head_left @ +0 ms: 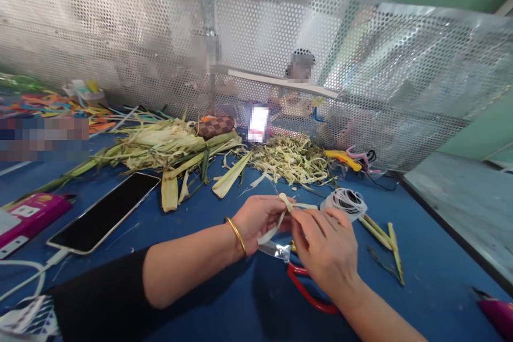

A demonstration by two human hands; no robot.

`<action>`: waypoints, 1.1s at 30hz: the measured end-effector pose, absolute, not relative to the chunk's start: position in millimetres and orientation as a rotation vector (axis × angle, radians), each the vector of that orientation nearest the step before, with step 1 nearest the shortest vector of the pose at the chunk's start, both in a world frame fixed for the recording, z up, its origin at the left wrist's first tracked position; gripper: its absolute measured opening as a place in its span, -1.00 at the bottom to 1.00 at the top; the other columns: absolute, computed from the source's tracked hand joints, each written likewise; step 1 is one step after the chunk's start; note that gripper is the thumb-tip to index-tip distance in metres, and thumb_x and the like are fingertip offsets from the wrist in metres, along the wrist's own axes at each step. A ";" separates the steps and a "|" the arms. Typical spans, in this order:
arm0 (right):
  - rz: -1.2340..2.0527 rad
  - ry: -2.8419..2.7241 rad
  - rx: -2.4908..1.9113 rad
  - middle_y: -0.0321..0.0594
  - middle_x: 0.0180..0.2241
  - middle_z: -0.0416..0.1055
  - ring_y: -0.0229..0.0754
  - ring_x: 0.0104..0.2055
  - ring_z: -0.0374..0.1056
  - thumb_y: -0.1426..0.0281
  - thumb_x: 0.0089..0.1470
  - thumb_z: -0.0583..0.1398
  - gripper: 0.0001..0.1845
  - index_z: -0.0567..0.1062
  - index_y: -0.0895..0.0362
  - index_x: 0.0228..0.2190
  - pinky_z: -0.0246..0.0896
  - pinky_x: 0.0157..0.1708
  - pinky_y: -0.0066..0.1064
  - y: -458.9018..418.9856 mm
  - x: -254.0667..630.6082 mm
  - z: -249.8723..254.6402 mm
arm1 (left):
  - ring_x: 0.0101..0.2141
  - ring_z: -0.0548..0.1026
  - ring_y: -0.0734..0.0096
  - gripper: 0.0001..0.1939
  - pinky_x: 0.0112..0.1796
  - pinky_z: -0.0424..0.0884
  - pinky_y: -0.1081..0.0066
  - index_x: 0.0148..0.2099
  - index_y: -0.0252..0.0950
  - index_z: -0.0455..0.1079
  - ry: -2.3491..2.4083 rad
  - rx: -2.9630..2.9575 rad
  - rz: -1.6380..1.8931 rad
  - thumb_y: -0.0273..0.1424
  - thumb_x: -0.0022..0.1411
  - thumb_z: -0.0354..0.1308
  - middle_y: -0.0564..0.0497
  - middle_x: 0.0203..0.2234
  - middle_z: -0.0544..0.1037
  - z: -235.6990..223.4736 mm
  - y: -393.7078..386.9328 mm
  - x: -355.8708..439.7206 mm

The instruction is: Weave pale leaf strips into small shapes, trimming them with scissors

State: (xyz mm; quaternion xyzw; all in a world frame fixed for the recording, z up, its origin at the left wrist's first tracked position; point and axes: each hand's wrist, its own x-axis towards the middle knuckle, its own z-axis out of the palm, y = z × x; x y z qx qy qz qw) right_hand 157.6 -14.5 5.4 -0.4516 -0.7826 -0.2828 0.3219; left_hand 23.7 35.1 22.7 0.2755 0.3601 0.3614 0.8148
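Both hands meet over the blue table, pinching a pale strip of plant husk (285, 202) that looks folded or knotted at its top. My left hand (258, 219), with a gold bangle at the wrist, is closed on the strip from the left. From the right, my right hand (326, 240) grips it with its fingertips; one end sticks out above those fingers and another hangs below. Red-handled scissors (306, 288) lie beneath the hands, partly hidden. Just behind my right hand sits a spool of white cord (348, 203).
Behind the hands lie a heap of shredded husk (294, 159) and a pile of long husks (160, 144). A phone (106, 214) and pink power strip (36, 219) are at left. A yellow glue gun (342, 159) is at back right, before a perforated screen (264, 26); a person sits beyond it.
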 end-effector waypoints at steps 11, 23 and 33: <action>-0.760 -2.190 -1.041 -0.14 -0.30 0.50 -0.16 -0.24 0.32 0.57 0.17 0.03 -0.73 0.50 0.19 -0.21 0.04 -0.03 -0.22 -12.6 153.1 0.8 | -0.55 0.44 0.56 -0.91 -0.45 0.37 0.56 -0.38 -0.43 0.53 0.829 0.642 0.828 -0.55 -0.04 0.29 -0.03 -0.56 0.54 22.6 34.4 23.6; -0.076 -1.744 -1.282 -0.20 -0.45 0.42 -0.18 -0.37 0.35 0.41 0.13 0.13 -0.85 0.42 0.13 -0.47 0.25 -0.32 -0.34 -7.8 162.5 3.6 | -0.51 0.50 0.48 -0.78 -0.35 0.44 0.44 -0.28 -0.41 0.55 0.855 0.821 0.780 -0.43 -0.05 0.33 -0.09 -0.46 0.59 18.4 36.7 19.0; 1.050 -1.064 -1.393 -0.42 -0.65 0.27 -0.30 -0.64 0.25 0.15 -0.11 0.27 -0.70 0.38 0.12 -0.52 0.27 -0.61 -0.42 1.2 158.0 2.1 | -0.48 0.49 0.49 -0.74 -0.34 0.44 0.46 -0.30 -0.40 0.54 0.861 0.926 0.797 -0.44 -0.13 0.39 -0.03 -0.50 0.56 18.7 39.5 17.2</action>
